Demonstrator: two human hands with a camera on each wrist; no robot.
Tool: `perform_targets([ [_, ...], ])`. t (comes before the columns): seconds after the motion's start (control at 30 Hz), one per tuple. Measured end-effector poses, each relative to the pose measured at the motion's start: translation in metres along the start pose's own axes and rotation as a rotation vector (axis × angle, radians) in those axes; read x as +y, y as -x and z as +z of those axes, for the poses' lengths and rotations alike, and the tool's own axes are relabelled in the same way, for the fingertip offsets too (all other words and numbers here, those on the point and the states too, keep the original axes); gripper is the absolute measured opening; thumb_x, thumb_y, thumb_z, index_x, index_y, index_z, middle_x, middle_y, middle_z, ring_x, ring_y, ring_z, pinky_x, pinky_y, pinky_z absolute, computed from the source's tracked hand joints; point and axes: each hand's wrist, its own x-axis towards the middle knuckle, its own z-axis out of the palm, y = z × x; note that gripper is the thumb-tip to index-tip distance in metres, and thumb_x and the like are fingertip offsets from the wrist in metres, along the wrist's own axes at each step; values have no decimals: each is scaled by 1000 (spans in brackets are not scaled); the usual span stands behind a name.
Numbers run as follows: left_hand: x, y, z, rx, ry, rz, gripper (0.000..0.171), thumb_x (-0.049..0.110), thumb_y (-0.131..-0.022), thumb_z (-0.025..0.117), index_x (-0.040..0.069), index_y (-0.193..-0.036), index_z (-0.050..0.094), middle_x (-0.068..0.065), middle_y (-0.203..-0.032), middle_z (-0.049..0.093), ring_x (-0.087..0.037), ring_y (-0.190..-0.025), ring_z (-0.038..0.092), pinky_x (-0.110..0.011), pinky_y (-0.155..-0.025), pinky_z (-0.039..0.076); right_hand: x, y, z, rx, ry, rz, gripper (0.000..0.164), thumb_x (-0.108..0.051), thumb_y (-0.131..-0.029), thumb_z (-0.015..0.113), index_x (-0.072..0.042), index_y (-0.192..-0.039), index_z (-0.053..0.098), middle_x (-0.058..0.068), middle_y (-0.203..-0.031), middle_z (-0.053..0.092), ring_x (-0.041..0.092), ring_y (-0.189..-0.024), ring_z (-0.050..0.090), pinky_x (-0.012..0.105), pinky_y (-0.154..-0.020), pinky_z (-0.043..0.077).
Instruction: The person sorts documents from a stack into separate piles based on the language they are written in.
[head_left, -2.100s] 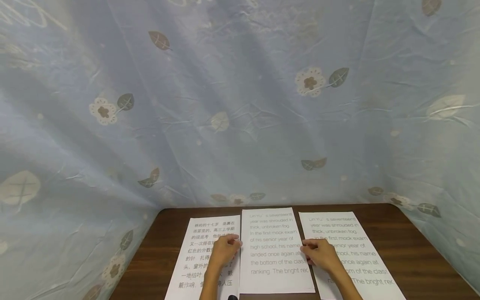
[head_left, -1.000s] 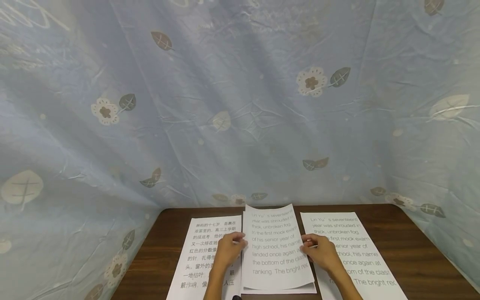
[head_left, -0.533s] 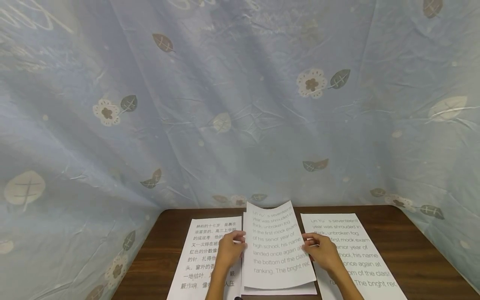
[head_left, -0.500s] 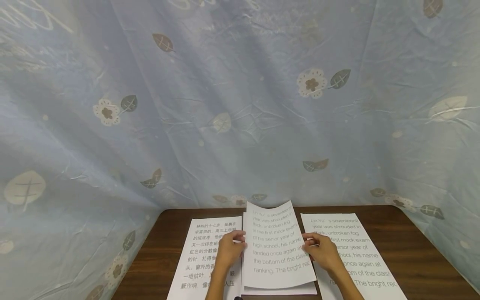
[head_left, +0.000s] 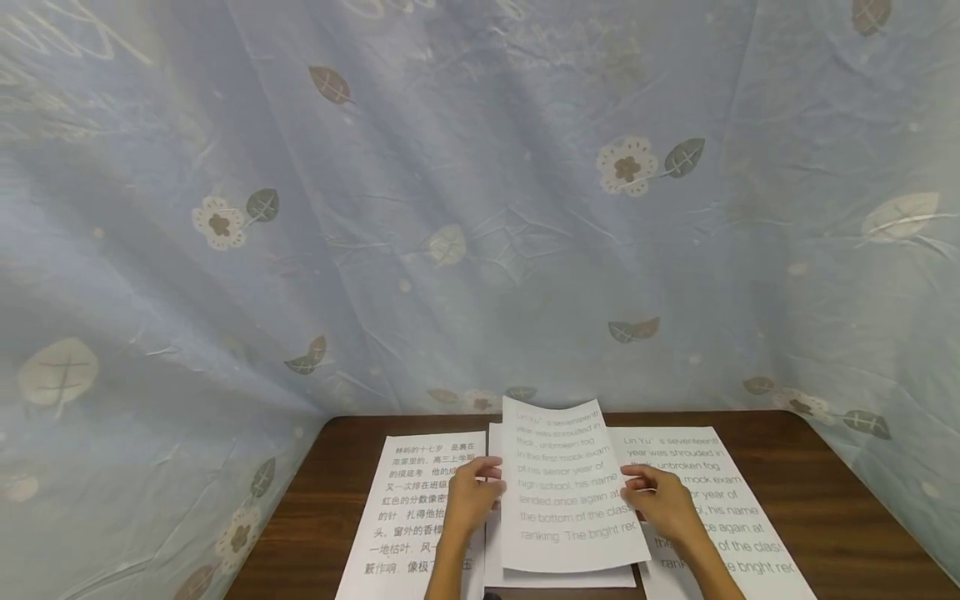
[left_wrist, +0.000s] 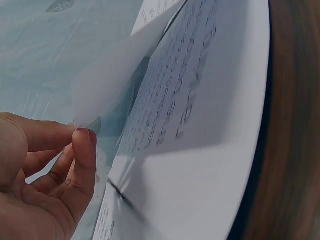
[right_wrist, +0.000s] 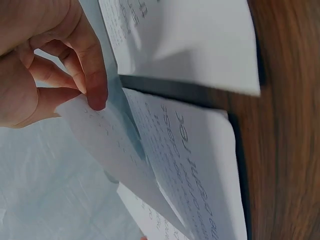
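Paper (head_left: 566, 492) aloft: our L hand (head_left: 471, 497) & R hand (head_left: 662, 502), tips closed, pinch its opp. edges above another pg. (head_left: 562, 580)

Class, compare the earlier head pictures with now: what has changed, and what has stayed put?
The top English sheet, at first flat in the middle, is now raised and bowed, pinched by the left hand and right hand. It has shifted up and toward the person's right, uncovering paper underneath. The Chinese page and right-hand English page stayed put.
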Motion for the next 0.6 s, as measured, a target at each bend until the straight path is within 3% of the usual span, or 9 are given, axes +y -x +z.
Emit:
perform_targets([
  [0.6, 18, 10, 62, -5, 109, -16, 38, 2, -89, 75, 5, -126, 75, -5, -103, 74, -10, -75, 70, -22, -60, 61, 34, 2, -64, -18, 67, 45, 48, -12, -100, 69, 7, -143, 61, 13, -114, 73, 13, -89, 67, 26, -67, 59],
])
